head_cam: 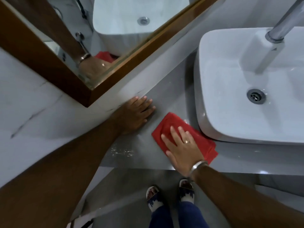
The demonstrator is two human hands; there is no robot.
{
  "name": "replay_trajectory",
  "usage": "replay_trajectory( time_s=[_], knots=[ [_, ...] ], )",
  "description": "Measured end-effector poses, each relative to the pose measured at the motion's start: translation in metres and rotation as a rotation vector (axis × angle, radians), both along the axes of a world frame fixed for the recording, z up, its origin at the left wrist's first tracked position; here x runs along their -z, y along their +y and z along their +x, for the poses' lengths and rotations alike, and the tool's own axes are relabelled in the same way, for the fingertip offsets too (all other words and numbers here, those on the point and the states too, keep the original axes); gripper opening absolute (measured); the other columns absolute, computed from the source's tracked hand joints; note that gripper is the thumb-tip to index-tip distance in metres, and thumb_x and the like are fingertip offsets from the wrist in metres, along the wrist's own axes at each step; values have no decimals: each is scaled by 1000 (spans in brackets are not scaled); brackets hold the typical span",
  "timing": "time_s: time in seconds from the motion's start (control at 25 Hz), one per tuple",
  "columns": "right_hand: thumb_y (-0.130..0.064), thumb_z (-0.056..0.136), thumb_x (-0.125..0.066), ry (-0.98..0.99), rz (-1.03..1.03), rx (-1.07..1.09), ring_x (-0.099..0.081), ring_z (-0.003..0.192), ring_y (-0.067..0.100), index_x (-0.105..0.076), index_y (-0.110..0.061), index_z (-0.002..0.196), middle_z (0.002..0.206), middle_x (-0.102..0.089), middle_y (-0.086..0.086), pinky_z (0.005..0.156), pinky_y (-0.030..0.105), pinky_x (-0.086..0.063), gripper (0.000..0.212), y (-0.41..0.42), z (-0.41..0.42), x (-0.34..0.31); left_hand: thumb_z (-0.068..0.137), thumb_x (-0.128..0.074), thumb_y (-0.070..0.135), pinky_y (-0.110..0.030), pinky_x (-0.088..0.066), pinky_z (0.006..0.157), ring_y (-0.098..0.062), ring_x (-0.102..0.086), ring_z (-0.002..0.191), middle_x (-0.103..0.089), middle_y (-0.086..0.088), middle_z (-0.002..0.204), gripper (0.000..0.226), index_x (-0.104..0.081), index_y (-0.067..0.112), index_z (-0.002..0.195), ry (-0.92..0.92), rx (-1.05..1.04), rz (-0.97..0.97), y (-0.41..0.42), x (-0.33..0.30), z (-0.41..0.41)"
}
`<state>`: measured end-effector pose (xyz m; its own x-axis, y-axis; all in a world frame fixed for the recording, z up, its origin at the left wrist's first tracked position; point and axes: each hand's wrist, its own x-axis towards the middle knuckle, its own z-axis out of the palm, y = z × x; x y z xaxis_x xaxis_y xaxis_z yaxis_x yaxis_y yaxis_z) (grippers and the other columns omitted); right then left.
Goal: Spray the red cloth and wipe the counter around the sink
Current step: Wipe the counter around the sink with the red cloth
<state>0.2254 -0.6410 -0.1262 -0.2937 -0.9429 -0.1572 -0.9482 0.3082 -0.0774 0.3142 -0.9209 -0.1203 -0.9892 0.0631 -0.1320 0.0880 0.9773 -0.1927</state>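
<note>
The red cloth (174,127) lies folded on the grey counter (166,89), just left of the white basin sink (243,86). My right hand (182,148) presses flat on the cloth, fingers spread, a ring and a metal bangle on it. My left hand (136,112) rests flat on the counter against the marble wall, holding nothing, a hand's width left of the cloth. No spray bottle is in view.
A wood-framed mirror (54,63) hangs on the marble wall at the left and reflects hand and cloth. A chrome tap (278,33) stands over the sink. White specks (121,152) mark the counter near its front edge. My sandalled feet (171,195) are on the floor below.
</note>
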Motion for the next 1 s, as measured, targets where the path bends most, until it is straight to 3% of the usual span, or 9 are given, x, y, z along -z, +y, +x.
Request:
replay_trajectory(
  time_s=[0.08,0.16,0.32,0.4,0.56,0.64,0.76,0.88,1.0],
  knots=[
    [-50,89,-39,20,23,-400,-32,140,35,-31,-34,146,154,-35,10,112,52,-27,60,33,-27,-9,92,-51,46,-58,-25,115,-45,-32,144,-34,-23,158,70,-35,14,153,90,-145,-4,17,-16,32],
    [-51,85,-46,45,70,-488,-36,138,34,-33,-36,144,153,-38,7,110,51,-30,62,53,-51,-11,83,-65,48,-59,-11,119,-41,-23,149,-26,-21,162,86,-29,19,155,179,-313,-43,39,-32,71],
    [-42,85,-43,-58,26,92,-32,138,42,-35,-29,145,151,-39,16,109,57,-29,62,4,-11,-7,86,-60,59,-63,2,119,-37,-5,152,-9,-18,166,92,-19,23,159,315,-650,-283,58,-90,141],
    [-39,82,-49,-191,10,204,-34,135,47,-41,-24,142,149,-40,21,107,59,-26,62,-35,37,-8,89,-54,58,-63,12,117,-37,10,152,8,-18,167,89,-14,20,160,358,-773,-398,55,-123,179],
    [-48,84,-45,-92,-3,-402,-43,132,42,-48,-30,138,147,-46,15,108,52,-23,57,-43,40,1,87,-54,71,-61,23,111,-34,31,147,32,-16,161,103,-4,19,160,494,-955,-681,44,-187,242],
    [-54,86,-41,-25,-29,-486,-44,133,37,-46,-34,139,147,-47,10,108,49,-23,56,-36,7,1,83,-52,79,-63,27,108,-32,36,144,37,-13,158,111,2,20,160,519,-975,-701,31,-207,256],
    [-54,94,-20,-51,-18,-123,-33,138,40,-37,-29,144,152,-39,14,109,54,-28,59,-44,-6,-5,78,-50,86,-64,28,105,-31,38,143,40,-9,158,117,8,23,159,539,-907,-702,21,-209,259],
    [-46,93,-34,-10,-47,309,-26,140,44,-30,-22,148,155,-30,19,110,57,-27,61,-88,67,-15,80,-47,85,-67,24,108,-32,33,146,35,-11,160,113,5,24,159,567,-872,-738,18,-199,262],
    [-49,93,-41,-87,2,182,-22,142,45,-27,-25,150,157,-25,18,112,58,-23,63,-140,153,-18,80,-51,83,-65,25,108,-31,33,146,36,-10,160,110,3,27,159,613,-857,-712,14,-196,264]
  ],
)
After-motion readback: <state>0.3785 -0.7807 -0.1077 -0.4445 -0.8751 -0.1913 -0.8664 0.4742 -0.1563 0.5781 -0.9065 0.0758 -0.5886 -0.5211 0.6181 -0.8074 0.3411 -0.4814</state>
